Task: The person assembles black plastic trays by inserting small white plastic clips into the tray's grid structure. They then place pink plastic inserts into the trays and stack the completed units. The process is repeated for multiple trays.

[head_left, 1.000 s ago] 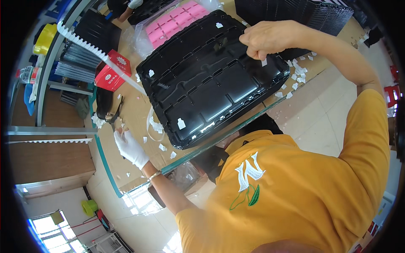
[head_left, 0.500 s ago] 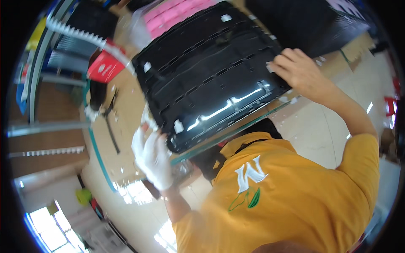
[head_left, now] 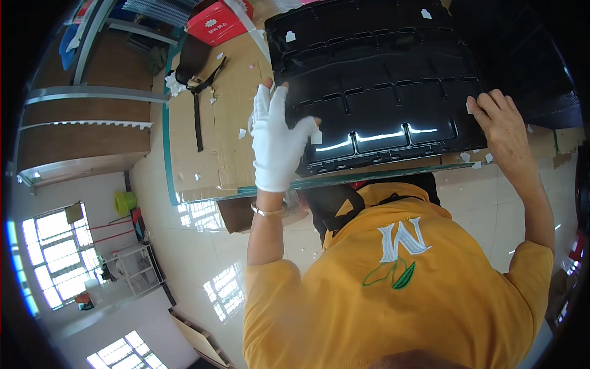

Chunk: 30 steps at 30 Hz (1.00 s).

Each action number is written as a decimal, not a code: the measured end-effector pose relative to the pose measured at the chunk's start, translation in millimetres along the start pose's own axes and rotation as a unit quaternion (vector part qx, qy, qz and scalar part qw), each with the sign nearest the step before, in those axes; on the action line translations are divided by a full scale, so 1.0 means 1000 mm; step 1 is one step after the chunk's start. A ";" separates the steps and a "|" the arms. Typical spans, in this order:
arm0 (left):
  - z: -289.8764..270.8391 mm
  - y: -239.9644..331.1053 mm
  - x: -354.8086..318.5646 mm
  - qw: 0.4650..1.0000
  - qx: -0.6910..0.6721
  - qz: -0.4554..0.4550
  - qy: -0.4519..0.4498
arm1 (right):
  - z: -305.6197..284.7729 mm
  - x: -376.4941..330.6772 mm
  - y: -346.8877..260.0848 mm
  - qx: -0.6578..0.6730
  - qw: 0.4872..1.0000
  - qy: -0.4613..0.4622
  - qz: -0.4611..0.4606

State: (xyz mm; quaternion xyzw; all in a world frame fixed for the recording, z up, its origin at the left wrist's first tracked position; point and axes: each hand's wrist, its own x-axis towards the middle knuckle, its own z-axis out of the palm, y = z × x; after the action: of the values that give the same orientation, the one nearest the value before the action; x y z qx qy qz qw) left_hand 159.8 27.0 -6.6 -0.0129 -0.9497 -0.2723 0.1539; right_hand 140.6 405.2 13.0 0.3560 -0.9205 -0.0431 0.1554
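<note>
At the near edge of the cardboard-topped bench [head_left: 227, 161], head view: the black tray [head_left: 375, 80] lies flat, long side toward the wearer. Change within the last second: the left hand [head_left: 273, 138], white-gloved with bare fingertips, is off the bench top by the strap and now stands over the tray's near left corner. The right hand [head_left: 505, 126], bare, stays on the right side, its forearm now coming from below instead of across. Tray appears shifted; I put that down mostly to the head turning. Meaning for the work, my judgement: attention moves from one side to both near corners together.

Grip: left is unclenched, fingers spread, thumb tip beside or on the near left slip [head_left: 316, 138]; contact not certain. Right has curled fingers with the near right slip [head_left: 469, 108] at their tips; cannot tell whether pinched or merely pressed down.

Containers: tray has moulded divisions, and white paper slips lie at its four corners, including the far left slip [head_left: 291, 36] and far right slip [head_left: 426, 13]. Red box [head_left: 221, 24] stands beyond the black strap [head_left: 198, 123]; its contents are not visible from here.
</note>
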 end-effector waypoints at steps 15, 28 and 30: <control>-0.007 0.003 -0.011 1.000 -0.013 0.009 -0.025 | 0.002 -0.003 0.001 0.012 1.000 0.005 0.013; 0.023 -0.043 0.136 0.907 0.374 0.191 -0.033 | -0.010 -0.001 -0.003 0.048 0.998 0.039 0.026; 0.022 -0.035 0.140 0.889 0.415 0.188 -0.050 | -0.008 -0.002 -0.001 0.045 0.998 0.041 0.029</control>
State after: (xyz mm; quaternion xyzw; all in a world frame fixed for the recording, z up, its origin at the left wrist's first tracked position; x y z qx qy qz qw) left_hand 16.1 0.6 -0.8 -0.1403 -0.9624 0.1814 0.1457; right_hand 145.5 405.9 19.6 0.3374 -0.9243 0.0176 0.1778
